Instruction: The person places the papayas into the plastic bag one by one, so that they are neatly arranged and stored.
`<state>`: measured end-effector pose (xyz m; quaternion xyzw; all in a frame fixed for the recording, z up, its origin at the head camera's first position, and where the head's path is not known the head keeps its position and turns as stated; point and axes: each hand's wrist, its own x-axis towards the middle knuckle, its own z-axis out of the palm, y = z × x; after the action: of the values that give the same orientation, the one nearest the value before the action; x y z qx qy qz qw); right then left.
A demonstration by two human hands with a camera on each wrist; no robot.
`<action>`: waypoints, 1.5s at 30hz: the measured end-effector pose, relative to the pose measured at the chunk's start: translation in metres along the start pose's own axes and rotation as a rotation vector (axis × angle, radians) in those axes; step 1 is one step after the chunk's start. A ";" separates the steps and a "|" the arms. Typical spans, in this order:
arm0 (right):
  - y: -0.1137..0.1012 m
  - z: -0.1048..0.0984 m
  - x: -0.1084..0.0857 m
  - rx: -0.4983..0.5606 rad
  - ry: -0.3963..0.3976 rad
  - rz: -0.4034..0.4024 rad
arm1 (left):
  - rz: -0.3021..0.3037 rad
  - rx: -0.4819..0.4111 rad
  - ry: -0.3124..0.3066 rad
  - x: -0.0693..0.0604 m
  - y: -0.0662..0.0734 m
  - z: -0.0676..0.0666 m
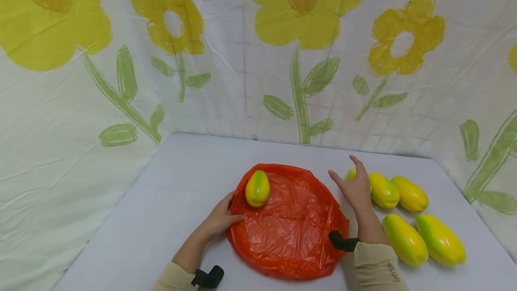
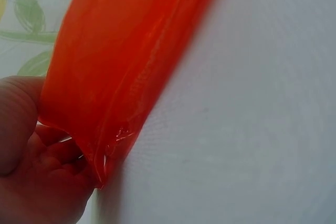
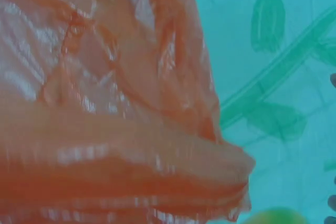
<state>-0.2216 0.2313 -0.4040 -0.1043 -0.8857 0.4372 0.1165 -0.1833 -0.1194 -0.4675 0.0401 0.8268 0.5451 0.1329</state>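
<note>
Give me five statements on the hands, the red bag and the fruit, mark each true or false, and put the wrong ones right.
1. The left hand holds the edge of the red bag. True.
2. The right hand grips the fruit in the bag. False: it is open, with that fruit well to its left.
3. Just one fruit shows in the bag. True.
4. The fruits outside the bag lie to its left. False: they lie to its right.
5. The fruits are plain red. False: they are yellow and green.
</note>
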 end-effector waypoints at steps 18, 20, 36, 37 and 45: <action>0.028 -0.012 0.002 -0.009 0.017 0.101 | -0.006 0.000 -0.008 0.000 0.001 0.000; 0.029 -0.012 0.002 -0.012 0.030 0.091 | -0.009 -0.003 -0.007 0.000 0.001 0.000; 0.040 0.000 0.005 -0.019 -0.028 0.085 | -0.001 0.001 -0.007 0.000 0.000 0.000; 0.041 0.001 0.006 -0.016 -0.020 0.078 | -0.001 -0.001 -0.008 0.000 0.000 0.000; 0.052 0.009 0.013 -0.059 0.031 -0.015 | -0.015 0.006 0.001 0.000 0.001 0.000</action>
<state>-0.2322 0.2592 -0.4498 -0.1078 -0.8970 0.4083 0.1304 -0.1831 -0.1185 -0.4667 0.0341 0.8288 0.5417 0.1363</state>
